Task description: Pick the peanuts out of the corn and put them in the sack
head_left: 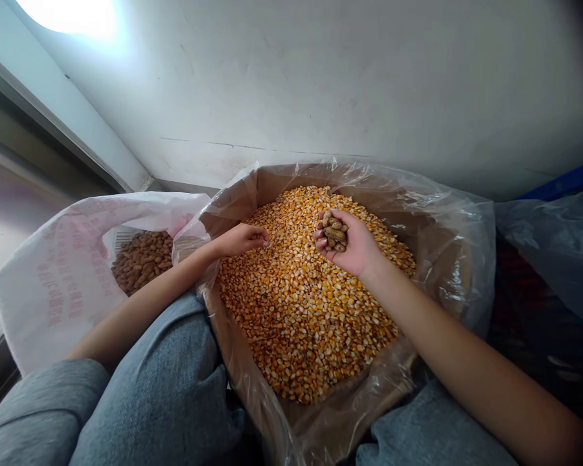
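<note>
Several unshelled peanuts [335, 231] lie in the cupped palm of my right hand [354, 243], its fingers curled around them. That hand is above the heap of dried corn kernels [301, 304]. My left hand [243, 239] hovers over the left side of the same heap. Its fingers are bent and pressed together at the tips; anything between them is too small to make out. The yellow-orange corn fills a cardboard box [230, 346] lined with a clear plastic bag [476, 249].
On the left, a white woven sack [43, 285] with red print stands open, with brown almond-like nuts [143, 259] inside. A pale wall [320, 84] rises behind the box. My knees, in grey-blue jeans [160, 382], flank its near side. Another clear plastic sheet [554, 239] is at the right.
</note>
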`<state>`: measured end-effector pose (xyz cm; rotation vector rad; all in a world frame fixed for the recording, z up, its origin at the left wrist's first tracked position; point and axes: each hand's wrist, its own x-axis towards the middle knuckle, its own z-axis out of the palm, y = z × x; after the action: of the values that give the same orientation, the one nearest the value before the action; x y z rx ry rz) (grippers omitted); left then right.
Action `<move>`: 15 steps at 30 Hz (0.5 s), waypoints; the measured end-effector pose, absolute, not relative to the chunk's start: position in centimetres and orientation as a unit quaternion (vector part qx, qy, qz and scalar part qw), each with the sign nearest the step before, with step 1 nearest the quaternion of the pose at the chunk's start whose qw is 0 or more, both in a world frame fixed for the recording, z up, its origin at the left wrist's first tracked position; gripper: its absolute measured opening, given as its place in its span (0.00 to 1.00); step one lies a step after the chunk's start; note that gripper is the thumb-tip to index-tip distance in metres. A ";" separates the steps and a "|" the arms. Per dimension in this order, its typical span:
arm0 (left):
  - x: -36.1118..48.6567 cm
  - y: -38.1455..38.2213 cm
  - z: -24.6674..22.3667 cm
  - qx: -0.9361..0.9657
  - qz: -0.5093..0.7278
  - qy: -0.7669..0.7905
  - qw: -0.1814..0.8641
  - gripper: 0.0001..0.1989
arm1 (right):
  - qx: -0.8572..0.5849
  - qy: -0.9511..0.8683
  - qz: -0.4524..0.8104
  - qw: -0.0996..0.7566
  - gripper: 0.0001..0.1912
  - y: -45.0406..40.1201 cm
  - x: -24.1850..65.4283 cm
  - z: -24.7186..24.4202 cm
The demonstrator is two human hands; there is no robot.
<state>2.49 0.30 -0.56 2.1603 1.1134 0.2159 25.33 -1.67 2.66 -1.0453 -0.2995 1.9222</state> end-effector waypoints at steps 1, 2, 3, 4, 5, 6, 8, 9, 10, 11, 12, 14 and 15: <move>2.5 0.3 -0.6 0.828 0.089 0.431 0.347 0.14 | -0.422 -0.119 0.778 0.451 0.07 -1.7 25.3 2.7; 2.5 0.4 -0.7 0.824 0.097 0.435 0.351 0.15 | -0.421 -0.118 0.778 0.452 0.07 -1.7 25.3 2.7; 2.5 0.4 -0.7 0.818 0.108 0.440 0.356 0.15 | -0.421 -0.118 0.778 0.452 0.07 -1.7 25.3 2.7; 2.5 0.5 -0.6 0.809 0.127 0.445 0.362 0.15 | -0.421 -0.118 0.778 0.452 0.07 -1.7 25.3 2.6; 2.5 0.5 -0.5 0.796 0.157 0.452 0.371 0.15 | -0.421 -0.118 0.778 0.452 0.07 -1.7 25.3 2.6; 2.4 0.4 -0.3 0.777 0.199 0.461 0.380 0.14 | -0.421 -0.118 0.778 0.450 0.07 -1.7 25.3 2.6; 2.0 -0.1 0.5 0.713 0.309 0.483 0.404 0.12 | -0.420 -0.119 0.780 0.448 0.08 -1.6 25.3 2.6; 1.5 -0.6 1.2 0.672 0.364 0.490 0.419 0.11 | -0.419 -0.119 0.781 0.448 0.08 -1.6 25.3 2.6; 0.9 -1.2 1.9 0.628 0.414 0.494 0.435 0.09 | -0.418 -0.119 0.782 0.448 0.08 -1.6 25.3 2.6; 0.1 -2.0 2.7 0.588 0.453 0.493 0.454 0.07 | -0.416 -0.119 0.782 0.448 0.08 -1.6 25.2 2.6; -0.9 -3.0 3.4 0.556 0.484 0.486 0.470 0.05 | -0.416 -0.120 0.782 0.449 0.08 -1.6 25.2 2.6; -3.3 -4.9 4.7 0.500 0.534 0.484 0.480 0.01 | -0.419 -0.123 0.781 0.447 0.08 -1.6 25.1 2.6; -4.8 -5.8 5.0 0.472 0.560 0.487 0.475 0.01 | -0.421 -0.125 0.780 0.446 0.08 -1.6 25.1 2.6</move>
<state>-4.79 -5.75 5.01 1.1537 1.1905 1.3701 25.11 -1.63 2.58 -1.0429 -0.3090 1.9310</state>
